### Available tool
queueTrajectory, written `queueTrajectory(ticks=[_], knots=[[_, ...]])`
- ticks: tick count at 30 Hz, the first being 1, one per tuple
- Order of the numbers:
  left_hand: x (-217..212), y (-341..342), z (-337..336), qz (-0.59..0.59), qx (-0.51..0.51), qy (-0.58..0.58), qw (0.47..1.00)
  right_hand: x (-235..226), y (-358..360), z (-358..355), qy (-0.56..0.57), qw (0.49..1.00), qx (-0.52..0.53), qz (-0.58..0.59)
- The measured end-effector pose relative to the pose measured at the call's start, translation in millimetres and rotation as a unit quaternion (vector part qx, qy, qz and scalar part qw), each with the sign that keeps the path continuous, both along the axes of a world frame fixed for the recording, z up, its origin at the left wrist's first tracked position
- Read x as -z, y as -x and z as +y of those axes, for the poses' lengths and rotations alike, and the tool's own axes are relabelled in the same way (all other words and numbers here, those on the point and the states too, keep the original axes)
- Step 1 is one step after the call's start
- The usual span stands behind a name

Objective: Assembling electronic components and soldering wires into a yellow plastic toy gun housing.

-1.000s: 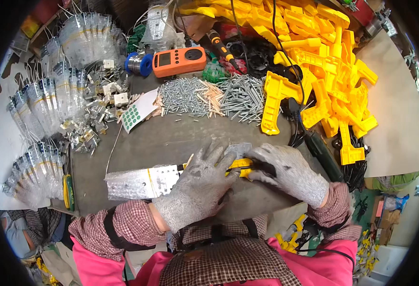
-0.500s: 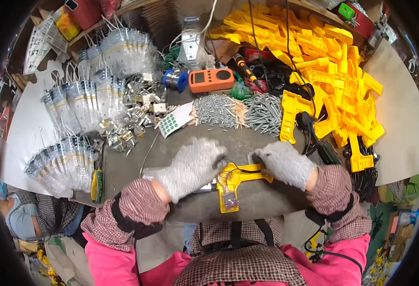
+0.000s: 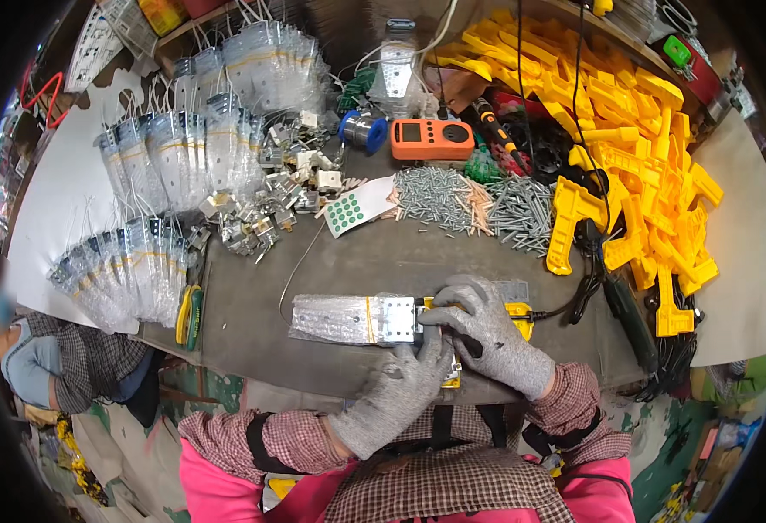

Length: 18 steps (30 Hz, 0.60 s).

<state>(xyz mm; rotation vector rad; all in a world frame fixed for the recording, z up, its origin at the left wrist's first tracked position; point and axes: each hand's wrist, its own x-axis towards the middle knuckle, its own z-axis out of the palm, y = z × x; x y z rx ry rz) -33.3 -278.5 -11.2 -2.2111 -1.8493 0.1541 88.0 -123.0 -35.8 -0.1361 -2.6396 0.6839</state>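
Down at the near edge of the table: both gloved hands bunched on a yellow part next to a bagged metal bracket

Head view, and it's the only one: compared with half a second back, the clear bag with the metal bracket (image 3: 361,319) now sits in front of the person on the grey table (image 3: 357,261), its end right up against the yellow plastic part (image 3: 519,310). So the work looks to have shifted from the bare yellow piece to joining or packing it with that bracket (my guess). The right hand (image 3: 487,336) lies curled over the yellow part, fingers closed down on it. The left hand (image 3: 400,388) presses in from below, fingers together, touching the bracket end; what it actually pinches I can't tell. Heaps of screws (image 3: 466,199), an orange meter (image 3: 432,139) and the yellow parts pile (image 3: 653,166) lie well apart, further back.
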Motion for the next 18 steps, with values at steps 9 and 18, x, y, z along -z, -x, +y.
queueTrajectory(ticks=[9, 18], knots=[[16, 10, -3, -0.071, 0.046, -0.077, 0.993, 5, -8, -3, -0.07, 0.995, 0.059, -0.037], [9, 0, 4, -0.062, -0.018, 0.019, 0.998, 11, -9, 9, 0.055, 0.998, 0.012, -0.01]])
